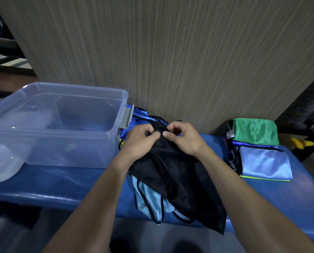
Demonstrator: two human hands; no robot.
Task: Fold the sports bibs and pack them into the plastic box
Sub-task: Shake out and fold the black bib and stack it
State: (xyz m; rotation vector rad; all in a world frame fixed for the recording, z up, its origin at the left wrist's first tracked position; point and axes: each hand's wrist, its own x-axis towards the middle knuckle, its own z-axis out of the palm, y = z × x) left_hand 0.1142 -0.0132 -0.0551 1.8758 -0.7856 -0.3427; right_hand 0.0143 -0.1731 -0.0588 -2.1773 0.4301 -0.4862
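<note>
**Both hands pinch the top of a black bib beside the open box**

A wood-grain wall panel (180, 52) fills the background, standing straight up behind a blue padded bench (61, 187). On the left of the bench sits the clear plastic box (90, 148), lid off, with a grey latch on its right end; no bib can be seen inside it. A clear lid (1, 161) lies at the far left, touching the box's near corner.

In the middle, the black bib (180, 181) lies draped over an unfolded heap, its lower edge hanging past the bench's front. A light blue bib (152, 199) with black trim pokes out beneath it, and a royal blue bib (141, 115) is bunched behind, against the box's latch.

At the right lies a folded stack: a green bib (256, 132) on top and a pale blue bib (265, 161) with a lime edge lower down.

The left hand (139, 141) and right hand (183, 137) are close together, fingers curled, each pinching the black bib's upper edge.
</note>
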